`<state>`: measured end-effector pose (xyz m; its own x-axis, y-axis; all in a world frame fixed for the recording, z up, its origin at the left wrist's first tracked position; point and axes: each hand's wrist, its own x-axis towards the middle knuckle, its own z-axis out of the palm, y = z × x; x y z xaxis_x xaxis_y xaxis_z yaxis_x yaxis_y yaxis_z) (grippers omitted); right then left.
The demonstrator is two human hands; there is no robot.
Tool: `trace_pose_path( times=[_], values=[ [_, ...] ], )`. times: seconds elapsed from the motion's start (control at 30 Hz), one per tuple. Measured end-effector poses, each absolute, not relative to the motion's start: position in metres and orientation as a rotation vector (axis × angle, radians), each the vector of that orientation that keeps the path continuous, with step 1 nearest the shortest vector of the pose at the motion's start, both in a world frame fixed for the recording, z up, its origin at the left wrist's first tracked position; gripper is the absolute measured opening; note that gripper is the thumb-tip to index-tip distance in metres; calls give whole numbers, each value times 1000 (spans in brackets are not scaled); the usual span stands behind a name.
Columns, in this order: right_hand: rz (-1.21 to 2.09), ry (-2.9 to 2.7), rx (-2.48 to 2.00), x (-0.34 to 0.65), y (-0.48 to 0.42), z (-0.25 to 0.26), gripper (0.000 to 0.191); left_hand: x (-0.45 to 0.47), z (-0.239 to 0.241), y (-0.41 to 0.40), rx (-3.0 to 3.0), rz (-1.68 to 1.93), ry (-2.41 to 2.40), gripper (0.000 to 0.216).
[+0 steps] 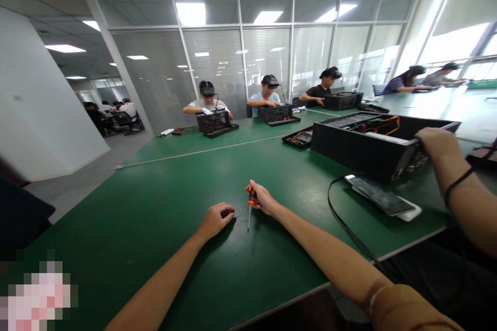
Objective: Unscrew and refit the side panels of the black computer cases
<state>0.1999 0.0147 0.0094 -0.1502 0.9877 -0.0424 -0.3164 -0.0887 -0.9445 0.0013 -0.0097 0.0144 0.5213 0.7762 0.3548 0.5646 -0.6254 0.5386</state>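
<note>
The right hand (263, 199) is closed around a screwdriver (250, 202), its handle black and bright orange, its thin metal shaft slanting down toward the wearer; whether the tip touches the green tabletop (174, 191) is unclear. The left hand (216, 219) rests near it, fingers loosely curled; a dark patch shows between them, and I cannot tell whether it is shadow or something held.

One screwdriver is visible. To the right lie one dark phone (375, 194), overlapping one white flat object (413, 212), and one black cable (331, 199) curving toward the near edge. Beyond stands one large, open-topped black computer case (345, 150), orange wires inside, a co-worker's hand (435, 139) on its rim. A shallow black tray (298, 137) sits beside its left end.

Farther off, three smaller-looking cases (275, 112) stand before three people (268, 98) wearing headgear. Two more people (404, 80) sit at far right.
</note>
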Motion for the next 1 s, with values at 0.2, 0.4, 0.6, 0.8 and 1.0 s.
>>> trace_pose_path(
  times=[0.2,0.4,0.6,0.8,1.0],
  values=[
    [1503,-1037,-911,200,17,6,41,2,16,-11,2410,815,1120,19],
    [1509,-1040,-912,201,18,6,42,2,18,-11,2415,816,1109,19],
    [1506,-1046,-906,201,18,6,42,1,16,-9,2425,807,1103,19],
    [1504,-1042,-913,201,17,7,42,1,14,-8,2430,819,1088,18],
    [1506,-1048,-905,201,18,5,43,1,12,-9,2423,842,1086,17]
  ],
)
